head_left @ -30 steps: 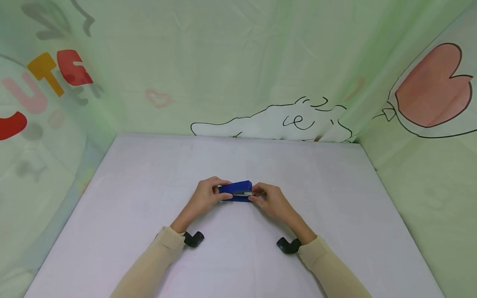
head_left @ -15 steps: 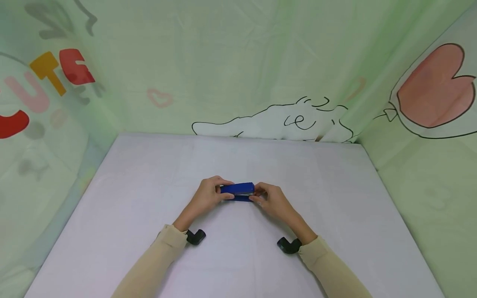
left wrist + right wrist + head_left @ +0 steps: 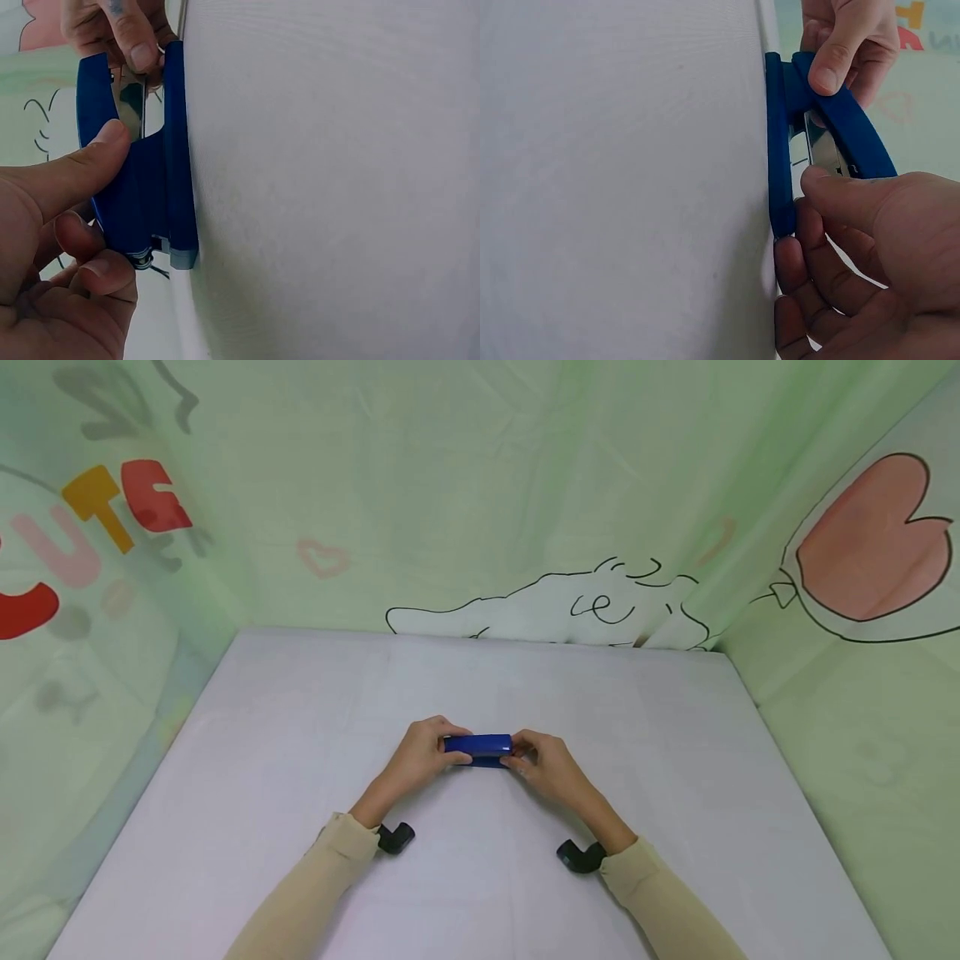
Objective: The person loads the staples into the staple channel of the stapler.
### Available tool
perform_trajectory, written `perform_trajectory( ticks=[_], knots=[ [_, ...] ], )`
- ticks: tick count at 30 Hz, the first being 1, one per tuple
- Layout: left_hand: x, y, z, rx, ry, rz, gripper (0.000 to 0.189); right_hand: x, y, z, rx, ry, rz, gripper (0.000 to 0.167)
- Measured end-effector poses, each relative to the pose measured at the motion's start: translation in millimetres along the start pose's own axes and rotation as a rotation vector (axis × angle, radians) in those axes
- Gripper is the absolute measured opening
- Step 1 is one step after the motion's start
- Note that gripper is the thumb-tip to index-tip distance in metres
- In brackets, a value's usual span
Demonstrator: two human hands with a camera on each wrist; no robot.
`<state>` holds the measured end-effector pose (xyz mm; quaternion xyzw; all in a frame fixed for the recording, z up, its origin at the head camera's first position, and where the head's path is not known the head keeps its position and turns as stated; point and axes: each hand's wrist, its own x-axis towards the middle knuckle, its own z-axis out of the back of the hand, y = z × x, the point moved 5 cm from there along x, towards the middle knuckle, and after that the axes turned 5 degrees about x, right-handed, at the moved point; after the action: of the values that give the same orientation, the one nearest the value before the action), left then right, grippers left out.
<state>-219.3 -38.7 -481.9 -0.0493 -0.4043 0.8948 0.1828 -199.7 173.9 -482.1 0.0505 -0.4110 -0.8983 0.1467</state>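
Note:
A blue stapler [image 3: 480, 746] lies across the middle of the white table, its base [image 3: 778, 157] along the tabletop. My left hand [image 3: 420, 758] grips the hinge end, with the thumb [image 3: 105, 154] laid along the side of the top arm. At the front end, my right hand [image 3: 551, 767] holds the stapler, its thumb [image 3: 836, 191] at the tip of the metal magazine [image 3: 823, 148] and fingers beside the base. A gap shows between magazine and base in both wrist views. The right fingers partly cover the front end.
The white-covered table [image 3: 480, 877] reaches back to a pale green curtain [image 3: 450, 485] printed with letters, hearts and a cartoon outline. More curtain hangs at both sides. A black curved piece [image 3: 396, 838] sits at the left wrist, another black piece [image 3: 580, 856] at the right.
The front of the stapler's top arm has come down in the head view, and less of the metal inside shows. My left hand has shifted very slightly right; the right hand stays put.

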Motion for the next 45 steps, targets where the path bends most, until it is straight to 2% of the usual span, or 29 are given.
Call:
perform_trajectory(
  ticks=[6,22,32,45],
  knots=[
    [-1.1,-4.0,-0.2,0.023,-0.002,0.002,0.034,-0.7,0,-1,-0.001,0.006,-0.028,0.023],
    [-0.4,-14.3,5.0,0.109,0.020,-0.002,0.035,0.8,1,-2,0.006,-0.017,0.001,0.021],
    [3.1,-16.4,3.0,0.157,0.031,-0.007,0.036,1.7,-1,0,0.001,-0.020,-0.011,0.021],
    [1.8,-18.1,0.6,0.174,0.053,-0.005,0.037,0.8,-5,-1,0.002,-0.020,-0.006,0.021]
  ],
)
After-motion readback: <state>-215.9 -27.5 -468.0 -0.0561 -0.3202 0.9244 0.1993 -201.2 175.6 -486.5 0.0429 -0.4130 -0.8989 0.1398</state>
